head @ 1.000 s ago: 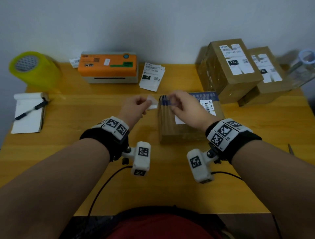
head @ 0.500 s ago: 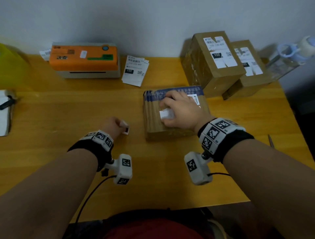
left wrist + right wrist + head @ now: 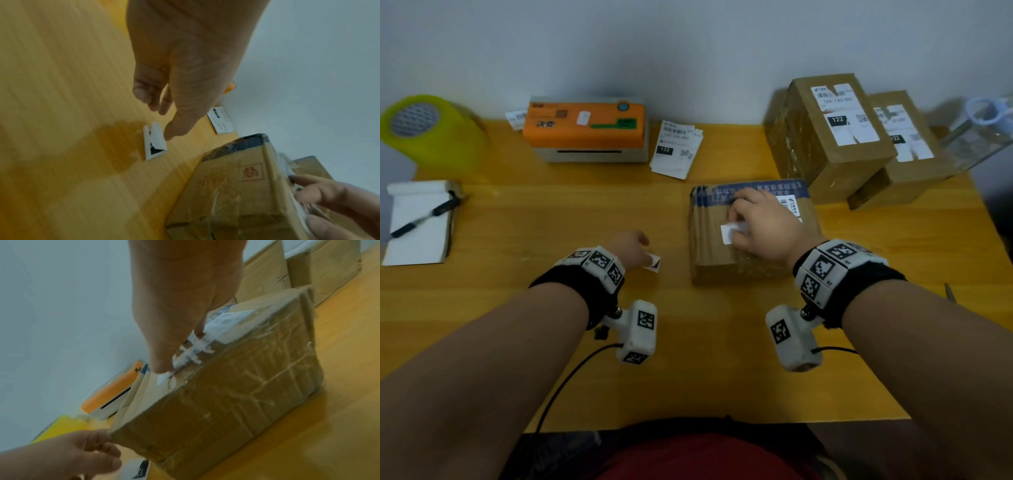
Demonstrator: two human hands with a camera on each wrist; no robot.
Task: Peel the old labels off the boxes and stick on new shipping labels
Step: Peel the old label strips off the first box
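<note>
A taped cardboard box (image 3: 709, 270) (image 3: 226, 186) (image 3: 236, 402) lies on the wooden table with blue tape along its far edge. My right hand (image 3: 739, 222) (image 3: 180, 356) rests on its top, thumb and curled fingers pinching the torn white remains of the old label (image 3: 727, 234) (image 3: 191, 352). An intact part of that label (image 3: 228, 319) lies beyond the fingers. My left hand (image 3: 638, 245) (image 3: 162, 120) hovers low over the table left of the box, fingers relaxed. A curled label scrap (image 3: 653, 264) (image 3: 154, 144) lies on the table at its thumb tip.
At the back stand an orange label printer (image 3: 585, 126), a stack of new labels (image 3: 676, 150) and two labelled boxes (image 3: 835, 137) (image 3: 904, 144). A yellow tape roll (image 3: 431, 130) and a notepad with pen (image 3: 417, 222) are at the left, a clear bottle (image 3: 983, 133) at the right.
My left hand carried a torn white scrap from the box's far corner down to the table and released it. My right hand shifted to the middle of the box top.
</note>
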